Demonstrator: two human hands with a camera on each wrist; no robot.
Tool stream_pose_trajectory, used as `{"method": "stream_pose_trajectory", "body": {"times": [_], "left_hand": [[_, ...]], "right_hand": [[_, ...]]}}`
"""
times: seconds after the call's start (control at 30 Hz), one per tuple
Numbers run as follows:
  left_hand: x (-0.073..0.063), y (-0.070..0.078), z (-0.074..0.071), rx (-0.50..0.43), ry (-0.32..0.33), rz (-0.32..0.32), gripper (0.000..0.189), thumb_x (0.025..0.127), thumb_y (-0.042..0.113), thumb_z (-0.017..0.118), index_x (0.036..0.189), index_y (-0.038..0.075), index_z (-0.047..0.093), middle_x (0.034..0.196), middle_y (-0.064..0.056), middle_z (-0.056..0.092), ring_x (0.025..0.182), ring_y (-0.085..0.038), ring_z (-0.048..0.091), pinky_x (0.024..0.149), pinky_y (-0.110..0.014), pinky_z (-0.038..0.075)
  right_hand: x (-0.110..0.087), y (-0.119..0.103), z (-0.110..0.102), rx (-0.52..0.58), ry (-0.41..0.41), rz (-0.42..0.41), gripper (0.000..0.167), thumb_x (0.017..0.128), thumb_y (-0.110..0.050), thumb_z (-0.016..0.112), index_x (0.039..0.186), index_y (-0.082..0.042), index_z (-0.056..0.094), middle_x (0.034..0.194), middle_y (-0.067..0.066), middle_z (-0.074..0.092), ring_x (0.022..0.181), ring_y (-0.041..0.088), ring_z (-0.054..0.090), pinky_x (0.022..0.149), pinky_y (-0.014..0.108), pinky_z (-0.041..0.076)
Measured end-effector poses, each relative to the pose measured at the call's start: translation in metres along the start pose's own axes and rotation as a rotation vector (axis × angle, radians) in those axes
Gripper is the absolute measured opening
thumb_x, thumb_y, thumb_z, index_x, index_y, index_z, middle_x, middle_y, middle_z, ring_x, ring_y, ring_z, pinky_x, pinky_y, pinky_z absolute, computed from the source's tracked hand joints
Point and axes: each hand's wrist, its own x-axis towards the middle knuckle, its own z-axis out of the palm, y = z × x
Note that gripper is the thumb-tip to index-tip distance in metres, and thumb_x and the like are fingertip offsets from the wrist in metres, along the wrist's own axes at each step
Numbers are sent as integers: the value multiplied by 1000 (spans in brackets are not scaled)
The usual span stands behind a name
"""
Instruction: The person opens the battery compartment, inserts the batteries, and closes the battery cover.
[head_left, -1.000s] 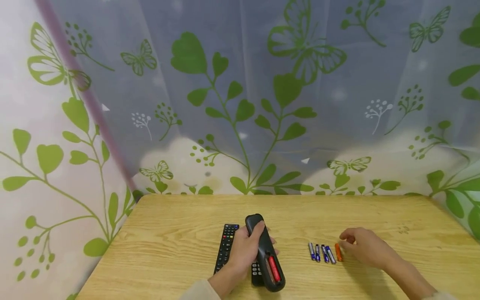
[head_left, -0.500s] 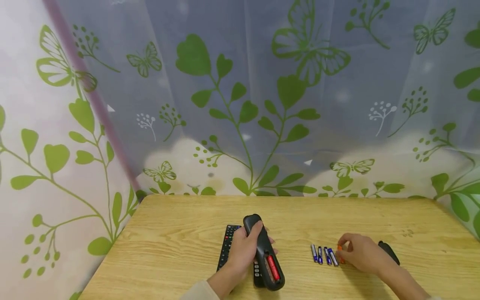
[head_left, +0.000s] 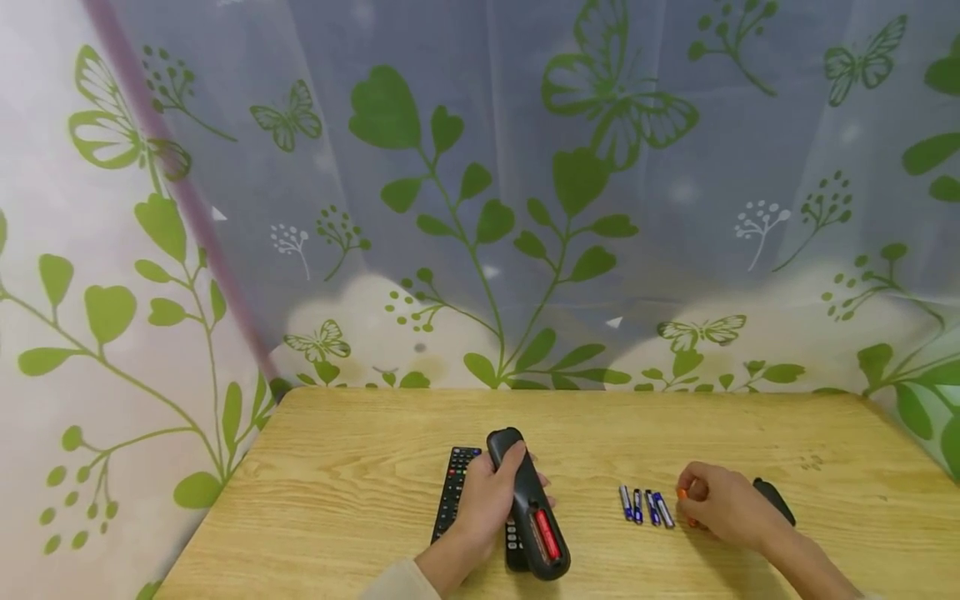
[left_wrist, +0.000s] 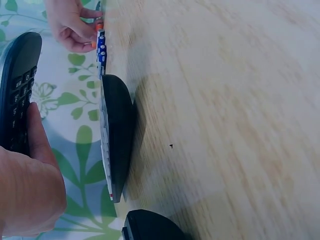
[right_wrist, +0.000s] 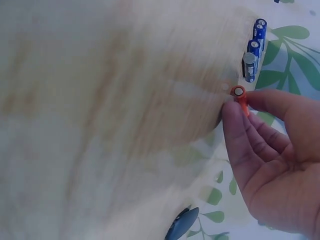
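My left hand (head_left: 480,504) grips a black remote control (head_left: 531,492), its back turned up and its battery compartment uncovered. One red battery (head_left: 548,533) lies in that compartment, with a bare slot beside it. To the right, my right hand (head_left: 722,502) pinches an orange battery (right_wrist: 240,93) between thumb and finger, low at the tabletop. Just left of those fingers lies a row of several blue-and-silver batteries (head_left: 651,507). Behind the right hand rests a small black piece that looks like a battery cover (head_left: 775,502).
Two more remotes lie under and beside my left hand: a long black one (head_left: 452,479) and another with pale keys (head_left: 514,546), partly hidden by the held remote. A patterned curtain (head_left: 480,208) hangs behind the wooden table (head_left: 360,433).
My right hand has moved onto the orange battery, and its fingers have come together on it. The black cover has come into view behind that hand. My left hand keeps its hold.
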Motion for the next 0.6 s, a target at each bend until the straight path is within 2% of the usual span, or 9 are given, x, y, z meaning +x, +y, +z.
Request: {"method": "stream_pose_trajectory", "body": {"times": [0.3, 0.43, 0.6], "left_hand": [[1, -2, 2, -8, -5, 8, 43, 101, 34, 46, 113, -6, 52, 90, -21, 66, 72, -33, 69, 67, -42, 58], [2, -5, 3, -7, -14, -3, 44, 102, 33, 45, 117, -8, 50, 91, -21, 65, 73, -33, 69, 67, -42, 58], [4, -8, 6, -3, -10, -29, 44, 102, 33, 45, 117, -8, 49, 90, -18, 66, 75, -34, 69, 67, -42, 58]], "right_hand": [[-9, -6, -1, 24, 81, -38, 12, 91, -10, 62, 98, -5, 53, 75, 2, 58, 61, 17, 56, 48, 29, 43], [-15, -24, 2, 51, 125, -79, 17, 91, -13, 65, 101, -6, 54, 81, 1, 58, 71, 13, 60, 54, 28, 48], [-28, -54, 11, 131, 156, -170, 20, 91, -16, 66, 104, -6, 54, 83, -1, 60, 73, 10, 61, 57, 26, 51]]}}
